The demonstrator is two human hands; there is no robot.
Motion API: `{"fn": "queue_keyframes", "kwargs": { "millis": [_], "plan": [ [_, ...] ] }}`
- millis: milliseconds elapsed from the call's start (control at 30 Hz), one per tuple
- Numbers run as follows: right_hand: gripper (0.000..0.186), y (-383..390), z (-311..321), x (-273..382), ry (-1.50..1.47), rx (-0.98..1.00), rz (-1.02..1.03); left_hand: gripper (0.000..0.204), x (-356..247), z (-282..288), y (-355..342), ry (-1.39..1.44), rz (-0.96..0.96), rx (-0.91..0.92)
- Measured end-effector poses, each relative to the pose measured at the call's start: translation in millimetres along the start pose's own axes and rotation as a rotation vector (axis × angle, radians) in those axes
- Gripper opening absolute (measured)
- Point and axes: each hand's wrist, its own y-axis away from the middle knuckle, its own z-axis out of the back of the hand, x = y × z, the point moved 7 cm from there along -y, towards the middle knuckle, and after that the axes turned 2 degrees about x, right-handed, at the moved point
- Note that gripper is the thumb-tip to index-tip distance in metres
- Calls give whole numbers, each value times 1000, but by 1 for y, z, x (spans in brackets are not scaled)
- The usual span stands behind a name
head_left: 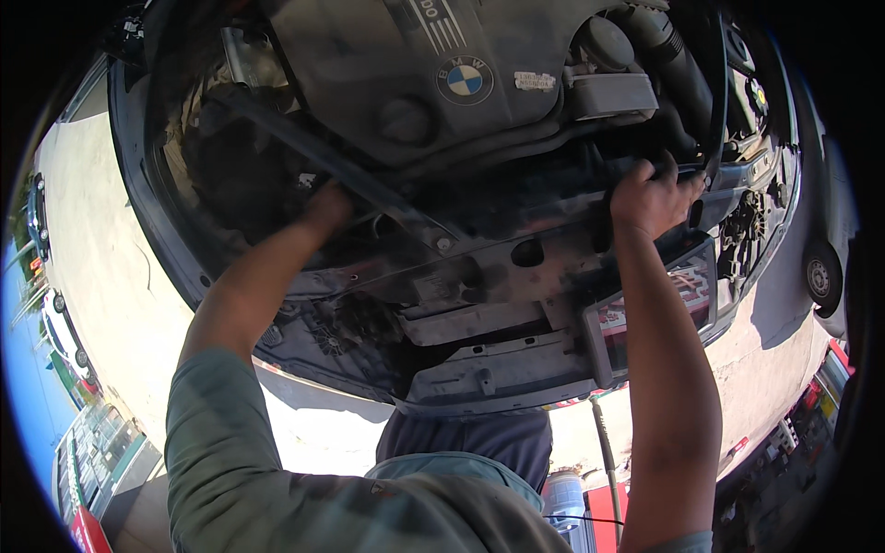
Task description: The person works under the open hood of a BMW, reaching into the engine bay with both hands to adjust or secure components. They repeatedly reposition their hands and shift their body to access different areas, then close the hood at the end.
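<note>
My left hand (324,207) reaches into the dark gap behind the car's front crossmember (502,240), beside a diagonal black brace (341,170); its fingers are blurred and partly in shadow. At the right, my right hand (656,195) has its fingers curled on a dark part along the top of the crossmember. Above both hands sits the black plastic engine cover (364,69), with a grey rectangular box (613,97) to its right. A grey-framed rectangular item (604,355) with red and white inside lies beside my right forearm.
The open engine bay's left edge (138,184) curves past my left arm. Pale pavement (101,240) surrounds the car, with parked cars (64,332) far left and a car's wheel (822,281) at the right. A hose or pole (604,442) and red objects (599,502) are below.
</note>
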Motion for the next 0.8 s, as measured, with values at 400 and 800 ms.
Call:
{"fn": "queue_keyframes", "kwargs": {
  "millis": [400, 800],
  "plan": [
    [53, 0, -1, -4, 68, -15, 11, 23, -18, 196, 66, 1, 173, -387],
    [53, 0, -1, -5, 16, -4, 25, 27, -5, 162, 33, -118, 22, -475]
  ]
}}
